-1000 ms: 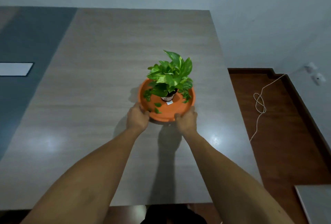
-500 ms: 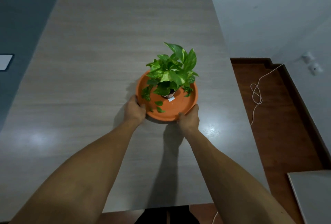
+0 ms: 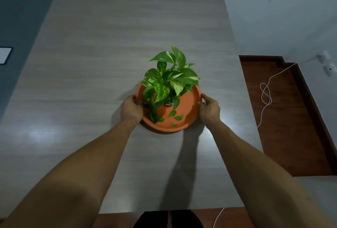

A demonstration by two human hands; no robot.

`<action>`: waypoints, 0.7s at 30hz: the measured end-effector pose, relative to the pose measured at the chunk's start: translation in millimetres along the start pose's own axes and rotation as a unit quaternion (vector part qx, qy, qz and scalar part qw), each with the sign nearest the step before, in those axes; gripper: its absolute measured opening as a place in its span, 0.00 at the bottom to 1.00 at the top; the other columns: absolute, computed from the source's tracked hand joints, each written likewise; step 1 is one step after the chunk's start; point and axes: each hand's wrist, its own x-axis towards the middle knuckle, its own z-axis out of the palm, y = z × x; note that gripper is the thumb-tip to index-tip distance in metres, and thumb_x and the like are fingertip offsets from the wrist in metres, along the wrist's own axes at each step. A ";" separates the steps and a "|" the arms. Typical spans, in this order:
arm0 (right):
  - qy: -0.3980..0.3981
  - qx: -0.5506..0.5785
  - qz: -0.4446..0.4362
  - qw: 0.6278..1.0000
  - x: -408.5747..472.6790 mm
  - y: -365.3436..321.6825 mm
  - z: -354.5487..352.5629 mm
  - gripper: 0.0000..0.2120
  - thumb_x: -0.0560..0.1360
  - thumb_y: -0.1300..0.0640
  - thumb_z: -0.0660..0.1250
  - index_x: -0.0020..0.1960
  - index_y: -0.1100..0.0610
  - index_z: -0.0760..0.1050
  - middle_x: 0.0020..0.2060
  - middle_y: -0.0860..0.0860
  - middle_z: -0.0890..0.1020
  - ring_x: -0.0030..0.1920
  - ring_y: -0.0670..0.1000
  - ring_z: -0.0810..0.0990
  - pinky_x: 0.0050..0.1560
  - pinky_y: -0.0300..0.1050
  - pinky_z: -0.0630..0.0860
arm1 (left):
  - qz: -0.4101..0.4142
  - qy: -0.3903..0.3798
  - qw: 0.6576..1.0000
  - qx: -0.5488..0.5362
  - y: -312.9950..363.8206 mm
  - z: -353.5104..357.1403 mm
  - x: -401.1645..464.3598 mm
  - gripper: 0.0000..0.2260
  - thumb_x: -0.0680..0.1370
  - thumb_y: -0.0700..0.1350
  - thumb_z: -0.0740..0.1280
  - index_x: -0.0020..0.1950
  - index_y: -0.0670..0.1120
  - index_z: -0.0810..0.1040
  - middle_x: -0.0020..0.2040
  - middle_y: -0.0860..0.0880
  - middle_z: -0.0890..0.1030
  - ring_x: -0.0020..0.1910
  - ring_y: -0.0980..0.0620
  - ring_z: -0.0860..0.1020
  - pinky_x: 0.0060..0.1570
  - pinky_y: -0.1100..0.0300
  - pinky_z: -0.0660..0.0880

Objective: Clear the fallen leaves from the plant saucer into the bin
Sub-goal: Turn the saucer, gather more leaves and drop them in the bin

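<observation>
An orange plant saucer (image 3: 189, 107) rests on the wooden table (image 3: 113, 49), with a small potted plant (image 3: 167, 80) standing in it. Several fallen green leaves (image 3: 177, 117) lie on the saucer's near side. My left hand (image 3: 131, 108) grips the saucer's left rim. My right hand (image 3: 209, 108) holds the right rim, thumb over the edge. The pot itself is mostly hidden under the foliage. No bin is in view.
The table's right edge runs close to the saucer, with reddish-brown floor (image 3: 284, 118) beyond it. A white cable (image 3: 266, 92) loops across that floor to wall sockets (image 3: 326, 63). A grey surface corner (image 3: 321, 191) shows at the lower right.
Both hands have shifted from the saucer's near edge out to its left and right sides. The saucer has turned, so the loose leaves now lie at the front right.
</observation>
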 end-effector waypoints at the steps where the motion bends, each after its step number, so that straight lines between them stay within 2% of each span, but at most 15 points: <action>1: -0.008 0.002 -0.005 1.000 5.1 0.6 -1.1 0.22 0.79 0.61 0.64 0.73 0.55 0.74 0.62 0.56 0.83 0.62 0.56 0.80 0.67 0.46 0.74 | 0.002 0.006 1.000 -0.001 -1.2 0.4 0.2 0.13 0.79 0.46 0.65 0.61 0.42 0.78 0.57 0.39 0.83 0.57 0.38 0.80 0.58 0.49 0.77; 4: -0.030 0.008 -0.011 0.999 17.3 -0.6 -2.3 0.21 0.80 0.61 0.64 0.72 0.54 0.74 0.65 0.55 0.82 0.65 0.56 0.80 0.69 0.55 0.75 | -0.003 0.025 1.000 0.010 -5.2 1.2 -2.8 0.12 0.79 0.45 0.65 0.58 0.41 0.80 0.54 0.38 0.84 0.55 0.37 0.81 0.56 0.49 0.76; 10: -0.059 0.007 -0.001 0.998 12.8 3.7 -4.9 0.24 0.81 0.58 0.62 0.76 0.55 0.67 0.67 0.57 0.79 0.65 0.58 0.79 0.69 0.58 0.75 | -0.084 0.053 0.994 -0.040 -5.6 8.7 -15.5 0.12 0.78 0.46 0.65 0.58 0.43 0.81 0.53 0.41 0.84 0.54 0.39 0.81 0.54 0.53 0.76; 12: -0.071 0.018 0.009 0.997 6.6 9.5 -5.8 0.23 0.80 0.57 0.62 0.75 0.54 0.69 0.63 0.59 0.81 0.62 0.61 0.81 0.65 0.60 0.78 | -0.112 0.065 0.990 -0.065 -1.9 12.5 -21.9 0.11 0.77 0.45 0.65 0.55 0.43 0.82 0.52 0.40 0.85 0.52 0.38 0.81 0.53 0.51 0.78; 14: -0.092 0.041 0.016 0.995 1.4 13.5 -7.3 0.21 0.77 0.59 0.63 0.70 0.54 0.73 0.55 0.62 0.84 0.53 0.62 0.85 0.55 0.61 0.83 | -0.140 0.065 0.982 -0.105 0.9 17.6 -27.4 0.10 0.75 0.44 0.65 0.53 0.43 0.83 0.50 0.40 0.85 0.50 0.38 0.82 0.52 0.46 0.81; 16: -0.107 0.069 0.018 0.992 -2.7 13.3 -9.3 0.18 0.75 0.61 0.63 0.64 0.56 0.75 0.46 0.62 0.84 0.44 0.60 0.86 0.47 0.58 0.86 | -0.169 0.056 0.973 -0.146 1.0 23.6 -30.6 0.12 0.75 0.43 0.64 0.53 0.42 0.82 0.50 0.39 0.84 0.49 0.37 0.83 0.51 0.42 0.81; 19: -0.102 0.093 0.011 0.990 -4.9 10.0 -10.3 0.12 0.73 0.63 0.66 0.56 0.55 0.78 0.44 0.61 0.85 0.43 0.60 0.87 0.48 0.56 0.86 | -0.199 0.042 0.959 -0.199 0.3 31.9 -39.8 0.11 0.76 0.43 0.62 0.54 0.43 0.81 0.50 0.39 0.84 0.46 0.38 0.84 0.46 0.41 0.83; 21: -0.093 0.099 0.021 0.990 -2.1 8.3 -10.5 0.17 0.74 0.63 0.67 0.62 0.54 0.79 0.48 0.60 0.85 0.47 0.60 0.86 0.53 0.57 0.84 | -0.213 0.039 0.948 -0.233 2.4 33.4 -47.8 0.11 0.77 0.42 0.62 0.55 0.43 0.81 0.48 0.40 0.84 0.39 0.42 0.84 0.40 0.42 0.84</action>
